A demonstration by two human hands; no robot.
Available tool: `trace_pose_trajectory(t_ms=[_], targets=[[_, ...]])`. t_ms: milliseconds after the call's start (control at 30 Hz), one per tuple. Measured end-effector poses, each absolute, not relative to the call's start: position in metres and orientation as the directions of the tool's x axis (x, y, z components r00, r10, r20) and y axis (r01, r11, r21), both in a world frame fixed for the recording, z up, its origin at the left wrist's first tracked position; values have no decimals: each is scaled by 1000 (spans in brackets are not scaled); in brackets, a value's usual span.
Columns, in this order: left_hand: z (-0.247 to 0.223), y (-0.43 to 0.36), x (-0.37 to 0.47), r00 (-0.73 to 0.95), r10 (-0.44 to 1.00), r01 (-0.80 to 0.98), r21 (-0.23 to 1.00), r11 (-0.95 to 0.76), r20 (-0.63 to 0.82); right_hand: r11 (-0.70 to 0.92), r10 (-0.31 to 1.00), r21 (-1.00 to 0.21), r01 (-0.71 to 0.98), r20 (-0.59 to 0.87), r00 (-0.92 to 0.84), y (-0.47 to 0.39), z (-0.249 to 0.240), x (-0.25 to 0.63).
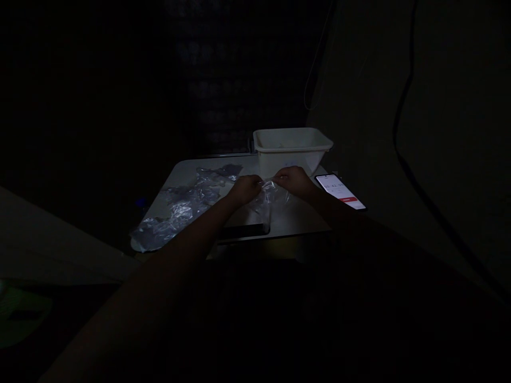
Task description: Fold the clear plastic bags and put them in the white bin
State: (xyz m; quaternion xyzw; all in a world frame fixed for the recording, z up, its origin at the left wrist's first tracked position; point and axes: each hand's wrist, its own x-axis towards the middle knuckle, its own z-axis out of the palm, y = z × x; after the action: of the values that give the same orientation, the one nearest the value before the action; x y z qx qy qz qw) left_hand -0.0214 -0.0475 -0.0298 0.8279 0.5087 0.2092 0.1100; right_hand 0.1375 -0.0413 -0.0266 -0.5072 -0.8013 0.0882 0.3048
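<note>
A clear plastic bag [266,201] hangs between my two hands over the front of a small pale table [295,221]. My left hand [246,189] pinches its upper edge from the left. From the right, my right hand [296,181] grips the same edge, fingers closed. To the left, crumpled clear plastic bags [186,207] lie spread in a loose heap along the table. Below the held bag, a dark flat object [243,231] rests at the table's front edge; its kind is too dim to tell.
A white plastic tub [287,157] stands at the back right of the table. Beside it a lit phone [340,191] shows a timer. A dark cable [401,154] hangs down the right wall. The room is very dark.
</note>
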Motion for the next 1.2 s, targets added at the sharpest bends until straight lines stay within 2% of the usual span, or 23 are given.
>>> trace_pose_trajectory(t_ms=[100, 200, 367, 467, 533, 600, 700, 833, 900, 1033, 1200], targets=[[-31, -44, -28, 360, 903, 787, 443, -430, 236, 460, 874, -452, 764, 381, -301, -42, -27, 140], [-34, -40, -33, 311, 922, 721, 574, -388, 233, 452, 867, -406, 794, 409, -285, -45, -28, 141], [-38, -38, -32, 304, 933, 589, 732, -342, 192, 613, 764, -324, 720, 475, -436, -46, -31, 133], [-36, -41, -28, 275, 947, 525, 800, -291, 163, 621, 773, -375, 688, 438, -459, -45, -32, 126], [-33, -45, -27, 224, 963, 460, 855, -241, 151, 580, 803, -413, 702, 432, -410, -45, -31, 125], [-29, -48, -27, 188, 974, 382, 905, -188, 123, 511, 842, -462, 725, 440, -313, -45, -29, 127], [-25, -52, -29, 245, 969, 306, 945, -117, 41, 359, 907, -603, 712, 405, -113, -45, -25, 135], [-29, -56, -30, 337, 940, 401, 911, -91, -54, 99, 955, -819, 565, 238, 177, -45, -23, 145], [-35, -55, -27, 343, 938, 505, 852, -139, -51, 43, 957, -878, 477, 174, 233, -45, -24, 147], [-43, -50, -19, 333, 939, 659, 691, -298, 87, 41, 981, -934, 356, 105, 162, -42, -29, 145], [-38, -41, -16, 331, 909, 770, 484, -415, 253, 47, 992, -928, 370, 87, 92, -43, -28, 139]])
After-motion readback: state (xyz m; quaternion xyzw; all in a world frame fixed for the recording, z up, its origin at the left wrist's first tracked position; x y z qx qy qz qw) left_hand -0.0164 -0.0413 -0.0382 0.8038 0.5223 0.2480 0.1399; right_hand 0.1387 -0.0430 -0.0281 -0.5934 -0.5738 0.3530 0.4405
